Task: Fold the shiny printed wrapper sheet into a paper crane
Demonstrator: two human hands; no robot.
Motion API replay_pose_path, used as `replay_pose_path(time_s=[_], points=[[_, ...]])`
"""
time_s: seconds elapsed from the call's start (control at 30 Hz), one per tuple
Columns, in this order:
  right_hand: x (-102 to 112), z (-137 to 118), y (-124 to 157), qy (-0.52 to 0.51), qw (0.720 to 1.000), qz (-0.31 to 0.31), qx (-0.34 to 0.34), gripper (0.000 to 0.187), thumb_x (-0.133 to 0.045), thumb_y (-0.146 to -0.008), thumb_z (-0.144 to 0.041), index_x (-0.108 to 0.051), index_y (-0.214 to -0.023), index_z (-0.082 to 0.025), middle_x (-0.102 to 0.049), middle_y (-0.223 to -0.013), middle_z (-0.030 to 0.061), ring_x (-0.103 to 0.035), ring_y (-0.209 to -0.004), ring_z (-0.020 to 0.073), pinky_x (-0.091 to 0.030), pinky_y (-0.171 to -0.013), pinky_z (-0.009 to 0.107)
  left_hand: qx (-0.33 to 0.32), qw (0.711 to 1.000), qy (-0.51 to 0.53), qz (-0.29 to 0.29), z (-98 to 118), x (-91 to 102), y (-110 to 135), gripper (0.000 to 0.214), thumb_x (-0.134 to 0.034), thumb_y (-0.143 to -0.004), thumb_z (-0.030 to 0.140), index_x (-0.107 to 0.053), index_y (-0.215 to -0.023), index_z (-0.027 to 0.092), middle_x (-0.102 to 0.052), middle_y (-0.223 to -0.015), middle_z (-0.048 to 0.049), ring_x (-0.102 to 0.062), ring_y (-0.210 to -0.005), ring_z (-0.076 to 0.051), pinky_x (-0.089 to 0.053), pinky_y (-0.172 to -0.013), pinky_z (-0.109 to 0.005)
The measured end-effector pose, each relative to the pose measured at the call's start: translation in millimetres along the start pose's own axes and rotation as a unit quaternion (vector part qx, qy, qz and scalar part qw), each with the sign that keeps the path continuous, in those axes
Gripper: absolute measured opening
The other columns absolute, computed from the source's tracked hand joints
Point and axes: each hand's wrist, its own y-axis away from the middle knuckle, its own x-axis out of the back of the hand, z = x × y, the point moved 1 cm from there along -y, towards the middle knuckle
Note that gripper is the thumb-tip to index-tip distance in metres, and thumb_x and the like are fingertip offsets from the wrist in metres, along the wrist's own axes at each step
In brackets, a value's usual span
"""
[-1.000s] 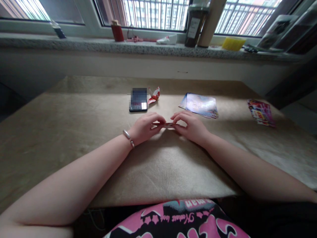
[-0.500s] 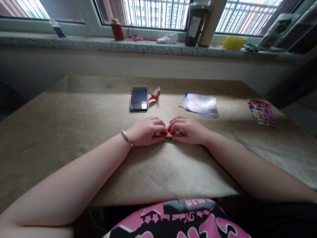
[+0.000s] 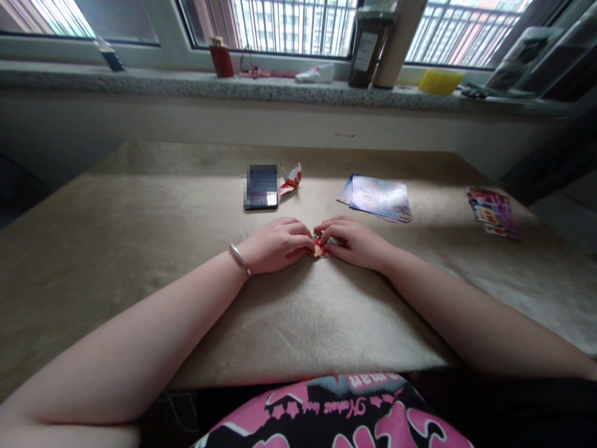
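A small folded piece of red patterned paper lies on the tan table, mostly hidden under my fingers. My left hand, with a silver bracelet at the wrist, presses on its left side. From the right, my right hand pinches the paper with curled fingers. The fingertips of both hands meet over the paper.
A dark phone and a folded red-and-white paper figure lie beyond my hands. A stack of shiny sheets sits to the right, a pink printed packet farther right. The windowsill holds a red cup, a jar and a yellow box.
The paper was held flat and stretched between my hands, then pressed down onto the table. My hands have closed in together, so less of the paper shows.
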Motion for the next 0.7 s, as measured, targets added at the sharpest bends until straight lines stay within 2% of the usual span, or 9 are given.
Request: replay_pose_path(time_s=[0.23, 0.3, 0.43, 0.53, 0.7], points=[[-1, -2, -1, 0.01, 1.0, 0.003, -0.012, 0.013, -0.061, -0.078, -0.027, -0.064, -0.09, -0.023, -0.063, -0.116, 0.0051, -0.048, -0.118, 0.0222, -0.038, -0.1, 0.044, 0.055, 0.995, -0.081, 0.016, -3, -2.0, 1, 0.023, -0.044, -0.086, 0.016, -0.066, -0.09, 0.022, -0.064, -0.099, -0.0031, -0.053, -0.091, -0.017, -0.039, -0.085, -0.032], [0, -3, -2, 0.01, 1.0, -0.002, -0.007, 0.014, -0.061, -0.078, -0.027, -0.064, -0.092, -0.024, -0.064, -0.113, 0.0045, -0.049, -0.117, 0.0223, -0.037, -0.1, 0.045, 0.059, 0.994, -0.094, 0.017, 0, -2.4, 1, 0.021, -0.045, -0.086, 0.018, -0.065, -0.089, 0.021, -0.064, -0.098, -0.0035, -0.052, -0.09, -0.017, -0.038, -0.086, -0.033], [0, -1, -3, 0.022, 1.0, 0.007, -0.012, 0.016, -0.053, -0.083, -0.023, -0.066, -0.092, -0.024, -0.068, -0.101, 0.003, -0.055, -0.104, 0.0193, -0.039, -0.097, 0.041, 0.047, 0.994, -0.103, 0.011, 6, -3.0, 0, 0.021, -0.044, -0.089, 0.024, -0.065, -0.093, 0.023, -0.063, -0.097, -0.004, -0.052, -0.086, -0.017, -0.038, -0.08, -0.031], [-1, 2, -3, 0.043, 0.999, 0.021, -0.027, 0.015, -0.053, -0.083, -0.025, -0.067, -0.09, -0.023, -0.068, -0.096, 0.0042, -0.057, -0.095, 0.0185, -0.043, -0.092, 0.038, 0.029, 0.994, -0.105, 0.002, 7, -3.4, 1, 0.023, -0.043, -0.091, 0.031, -0.064, -0.098, 0.026, -0.063, -0.097, -0.0031, -0.052, -0.085, -0.016, -0.037, -0.078, -0.03], [-2, 5, -1, 0.063, 0.996, 0.047, -0.05, 0.017, -0.056, -0.082, -0.027, -0.067, -0.093, -0.022, -0.066, -0.101, 0.0058, -0.055, -0.099, 0.0203, -0.044, -0.092, 0.039, 0.01, 0.995, -0.1, 0.0, 5, -2.1, 1, 0.025, -0.042, -0.093, 0.037, -0.064, -0.101, 0.03, -0.063, -0.097, -0.0017, -0.052, -0.086, -0.015, -0.037, -0.078, -0.029]])
